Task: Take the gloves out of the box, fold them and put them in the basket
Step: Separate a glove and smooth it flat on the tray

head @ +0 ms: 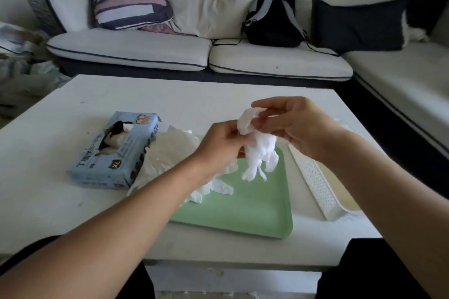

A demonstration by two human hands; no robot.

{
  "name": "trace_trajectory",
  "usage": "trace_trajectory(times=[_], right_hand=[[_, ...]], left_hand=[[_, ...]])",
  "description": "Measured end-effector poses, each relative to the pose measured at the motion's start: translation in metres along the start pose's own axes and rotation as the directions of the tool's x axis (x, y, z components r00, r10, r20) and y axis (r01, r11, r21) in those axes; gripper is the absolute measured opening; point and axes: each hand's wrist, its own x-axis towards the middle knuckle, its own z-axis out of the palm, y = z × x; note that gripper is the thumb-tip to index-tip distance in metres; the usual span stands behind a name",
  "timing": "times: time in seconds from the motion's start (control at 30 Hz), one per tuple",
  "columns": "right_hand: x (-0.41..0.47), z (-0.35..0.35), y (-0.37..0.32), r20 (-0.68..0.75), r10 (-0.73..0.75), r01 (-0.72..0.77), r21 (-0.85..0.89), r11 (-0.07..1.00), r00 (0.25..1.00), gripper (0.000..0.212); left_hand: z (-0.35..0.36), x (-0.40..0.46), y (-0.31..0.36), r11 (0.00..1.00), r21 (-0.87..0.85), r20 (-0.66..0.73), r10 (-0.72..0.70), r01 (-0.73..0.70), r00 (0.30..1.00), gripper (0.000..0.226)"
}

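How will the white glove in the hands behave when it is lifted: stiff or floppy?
Probably floppy: the glove hangs crumpled, its fingers dangling, where the left hand and right hand pinch it. Likely very light, since fingertips alone carry it.

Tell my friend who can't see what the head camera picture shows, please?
Two bare hands, left hand and right hand, hold a crumpled white glove above a green tray on a white table. A blue glove box lies left, a white perforated basket right, a sofa behind.
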Motion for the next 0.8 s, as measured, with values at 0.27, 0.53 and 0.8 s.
trace_trajectory(times=[0.27,0.53,0.8], right_hand=[[0.004,-0.037,0.026,0.250,-0.059,0.135,-0.298,0.945,0.966,0.050],[0.006,-0.045,0.023,0.223,0.070,-0.074,0.009,0.997,0.972,0.038],[-0.006,-0.046,0.027,0.227,0.151,-0.139,-0.069,0.988,0.962,0.039]], left_hand=[[-0.012,0.013,0.008,0.891,-0.303,0.246,-0.270,0.339,0.931,0.039],[-0.019,0.022,0.007,0.955,-0.107,0.246,-0.243,0.276,0.938,0.051],[-0.023,0.011,0.008,0.985,0.052,0.155,-0.170,0.163,0.973,0.018]])
